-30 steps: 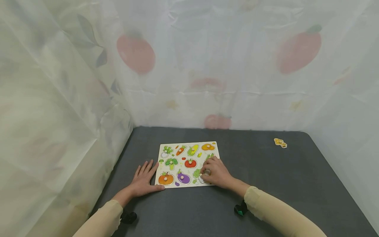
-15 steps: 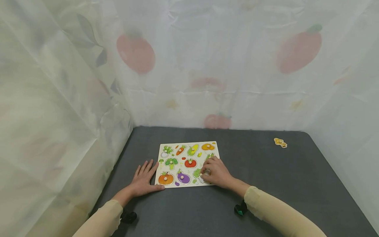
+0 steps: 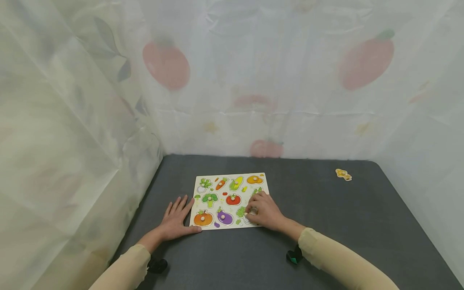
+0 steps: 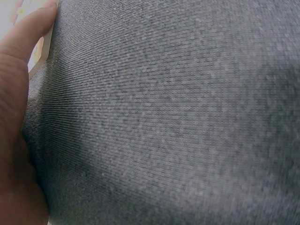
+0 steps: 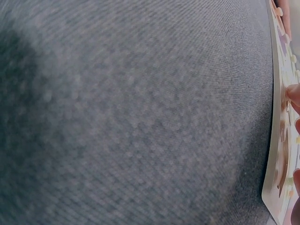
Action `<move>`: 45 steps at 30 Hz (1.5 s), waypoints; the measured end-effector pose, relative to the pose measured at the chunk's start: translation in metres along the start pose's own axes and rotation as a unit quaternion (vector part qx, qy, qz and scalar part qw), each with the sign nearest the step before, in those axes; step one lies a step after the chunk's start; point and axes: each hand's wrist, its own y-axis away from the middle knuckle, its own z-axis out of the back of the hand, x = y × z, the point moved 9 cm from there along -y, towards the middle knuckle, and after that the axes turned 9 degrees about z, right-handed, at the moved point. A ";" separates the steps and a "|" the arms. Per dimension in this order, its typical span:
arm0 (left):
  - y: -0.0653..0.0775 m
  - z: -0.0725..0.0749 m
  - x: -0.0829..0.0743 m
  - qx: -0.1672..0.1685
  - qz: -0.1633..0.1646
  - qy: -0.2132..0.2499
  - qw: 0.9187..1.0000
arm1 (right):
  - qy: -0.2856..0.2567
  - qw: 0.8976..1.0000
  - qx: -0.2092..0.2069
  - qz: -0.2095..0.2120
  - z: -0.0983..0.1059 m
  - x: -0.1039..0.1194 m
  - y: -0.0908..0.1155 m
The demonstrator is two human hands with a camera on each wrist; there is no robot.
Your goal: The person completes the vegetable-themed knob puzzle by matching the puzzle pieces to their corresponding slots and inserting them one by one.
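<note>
A white puzzle board (image 3: 214,189) with knobbed vegetable pieces lies flat on the table. My left hand (image 3: 175,222) is spread at the board's left side, its thumb (image 4: 29,29) along the near corner and its fingertips by the left edge. With thumb and fingers, my right hand (image 3: 266,212) pinches the small knob of a leafy green-and-white vegetable piece (image 3: 241,212) at the board's near right. That hand covers much of this piece and part of another green one (image 3: 257,189) above it. In the right wrist view, only fingertips (image 5: 294,93) show over the board.
Pumpkin (image 3: 203,218), eggplant (image 3: 226,218), tomato (image 3: 235,200), broccoli (image 3: 210,197), carrot (image 3: 220,185) and corn (image 3: 237,183) pieces sit on the board. A loose yellow-brown piece (image 3: 342,174) lies on the dark table (image 3: 311,189) at the far right. Pale curtains (image 3: 232,80) hang behind and beside the table.
</note>
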 end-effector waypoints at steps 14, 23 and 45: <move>-0.004 -0.007 0.008 0.010 0.007 -0.003 1.000 | -0.003 1.000 0.005 -0.005 0.001 0.000 0.000; -0.001 0.000 0.001 0.012 0.009 -0.004 1.000 | 0.003 1.000 0.018 -0.011 0.000 -0.001 -0.003; 0.001 0.001 -0.002 -0.002 -0.017 0.020 1.000 | 0.021 0.991 -0.054 -0.119 0.067 -0.076 0.025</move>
